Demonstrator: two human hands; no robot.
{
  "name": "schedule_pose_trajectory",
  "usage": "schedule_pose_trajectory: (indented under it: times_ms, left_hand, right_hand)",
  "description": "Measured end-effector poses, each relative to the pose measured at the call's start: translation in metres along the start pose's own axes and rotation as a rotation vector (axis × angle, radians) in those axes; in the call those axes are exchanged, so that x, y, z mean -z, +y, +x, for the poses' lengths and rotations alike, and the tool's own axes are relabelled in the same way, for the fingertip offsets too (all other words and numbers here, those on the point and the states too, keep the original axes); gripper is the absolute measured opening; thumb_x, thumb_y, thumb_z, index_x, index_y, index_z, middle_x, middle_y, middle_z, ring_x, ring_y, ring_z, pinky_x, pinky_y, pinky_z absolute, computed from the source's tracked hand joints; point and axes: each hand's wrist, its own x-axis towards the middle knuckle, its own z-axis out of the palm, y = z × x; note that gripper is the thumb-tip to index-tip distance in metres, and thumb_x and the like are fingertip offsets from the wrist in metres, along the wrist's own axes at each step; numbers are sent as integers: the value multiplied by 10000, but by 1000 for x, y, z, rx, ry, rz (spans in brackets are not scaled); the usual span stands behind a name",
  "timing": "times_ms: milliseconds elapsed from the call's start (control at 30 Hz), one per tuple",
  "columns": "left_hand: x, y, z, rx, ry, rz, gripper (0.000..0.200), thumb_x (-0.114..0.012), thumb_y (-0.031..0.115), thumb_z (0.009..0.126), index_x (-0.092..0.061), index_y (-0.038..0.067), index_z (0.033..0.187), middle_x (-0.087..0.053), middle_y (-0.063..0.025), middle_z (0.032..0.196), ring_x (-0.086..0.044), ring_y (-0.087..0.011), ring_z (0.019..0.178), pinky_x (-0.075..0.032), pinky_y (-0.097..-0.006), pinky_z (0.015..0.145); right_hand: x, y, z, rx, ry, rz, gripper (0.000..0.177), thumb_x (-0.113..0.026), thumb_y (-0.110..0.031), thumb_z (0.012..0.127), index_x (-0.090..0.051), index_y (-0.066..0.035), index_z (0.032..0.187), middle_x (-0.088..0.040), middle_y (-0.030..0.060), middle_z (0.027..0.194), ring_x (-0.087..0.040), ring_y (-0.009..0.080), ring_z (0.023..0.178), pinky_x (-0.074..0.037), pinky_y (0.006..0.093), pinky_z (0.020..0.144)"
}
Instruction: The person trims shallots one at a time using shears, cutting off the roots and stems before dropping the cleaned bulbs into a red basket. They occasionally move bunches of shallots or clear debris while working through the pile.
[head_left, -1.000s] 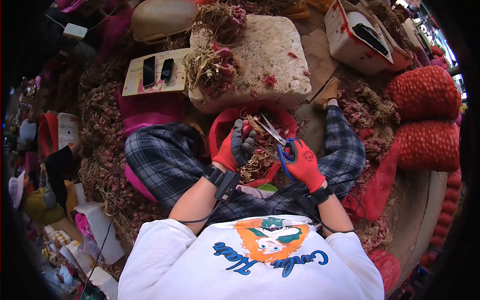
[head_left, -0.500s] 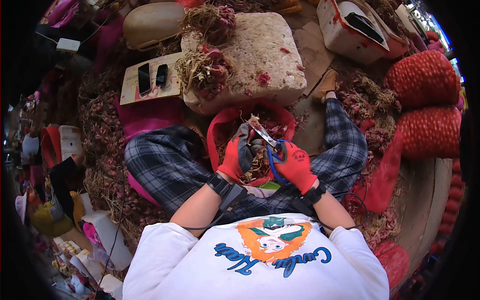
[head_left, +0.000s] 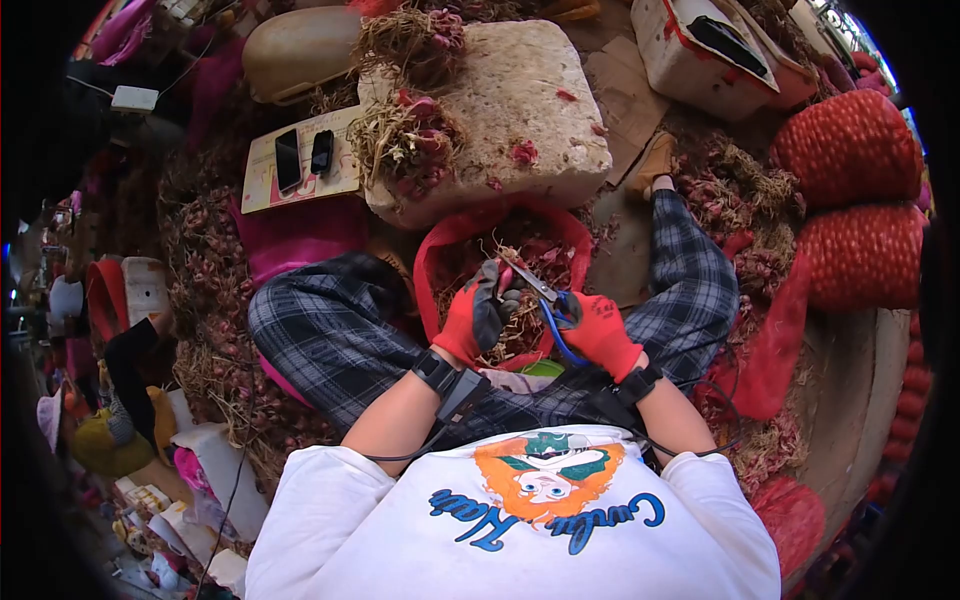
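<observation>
Head view: what do you have in your hands?

"Your left hand (head_left: 475, 315), in a red and grey glove, is closed around a reddish shallot (head_left: 504, 274), mostly hidden by your fingers. Your right hand (head_left: 597, 332) grips the blue handles of the scissors (head_left: 537, 284), with the blades at the shallot. I cannot tell whether they bite into it."

And what is under them?

"You hold both over the red tub (head_left: 428, 270) between your legs. Inside it you have dry stalks (head_left: 520, 338) and reddish scraps; how deep they go is hidden."

Past the tub?

"Just beyond its rim you have a pale foam block (head_left: 520, 90), with bunches of shallots (head_left: 412, 140) on its left side. Left of that, a printed board (head_left: 262, 165) bears two dark devices (head_left: 288, 160)."

Other containers?

"Off to your right, two red net sacks (head_left: 850, 150) bulge with small rounded things. Farther still, your white foam box (head_left: 690, 88) has a black item (head_left: 730, 45) in its mouth."
</observation>
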Motion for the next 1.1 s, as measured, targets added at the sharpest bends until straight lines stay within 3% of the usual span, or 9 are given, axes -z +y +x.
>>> schedule_pose_trajectory:
  times_ms: [133,333,400,500,633,700,800,933,1100]
  left_hand:
    - [-1,0,-2,34,-69,-11,333,-518,410,926,-529,117,1085,-581,-25,905,-542,-91,692,-466,-206,606]
    - [-25,2,-11,37,181,43,284,-543,384,919,-525,126,1036,-534,0,892,-493,-103,680,-463,-209,600]
    - [-16,2,-7,21,100,85,281,-542,379,921,-522,124,1034,-531,-5,906,-505,-108,697,-470,-217,625]
    - [-1,-1,-1,26,21,85,284,-535,366,927,-520,116,1062,-532,-14,928,-519,-111,727,-475,-214,657]
    - [11,0,5,62,-122,45,321,-539,313,933,-508,102,1172,-549,-16,991,-556,-125,825,-486,-223,731]
    - [6,-4,3,-4,-27,60,342,-542,270,934,-484,117,1234,-548,-13,1058,-566,-139,877,-487,-236,766]
    - [-1,3,1,-89,-49,66,379,-537,216,936,-447,150,1298,-531,-4,1152,-565,-157,971,-484,-264,830]
    - [-12,18,-1,-191,-163,21,400,-517,162,943,-410,181,1328,-504,-8,1220,-540,-165,1064,-479,-281,877]
    - [-19,19,-4,-167,-170,-24,418,-504,113,944,-384,160,1342,-511,-17,1203,-542,-169,1080,-482,-293,889]
  right_hand:
    - [2,1,-4,-32,-10,135,337,-659,-394,761,-612,-72,851,-638,142,738,-624,332,709,-485,411,637]
    - [-6,-7,-5,55,186,-28,385,-708,-382,743,-592,-54,906,-626,145,772,-616,325,723,-478,402,630]
    - [-10,-8,-1,18,180,-134,419,-719,-402,733,-584,-56,925,-625,142,779,-615,321,729,-480,404,635]
    - [-1,-14,3,-30,35,-3,377,-709,-378,750,-601,-58,918,-638,143,809,-620,321,741,-476,398,631]
    - [-3,-3,0,-117,-95,149,477,-648,-512,765,-625,-65,929,-649,164,887,-627,325,822,-487,400,689]
    - [2,0,-2,-116,-137,187,444,-654,-485,775,-635,-76,945,-653,155,910,-629,322,821,-485,397,677]
    - [8,13,-10,-69,-64,292,403,-669,-444,780,-635,-87,964,-653,132,878,-629,325,789,-483,391,658]
    - [24,1,-21,-81,60,189,387,-694,-420,763,-625,-76,927,-641,122,822,-625,317,753,-479,384,639]
    - [32,-22,-21,-21,86,172,377,-712,-414,745,-613,-77,883,-632,120,791,-621,309,723,-473,375,618]
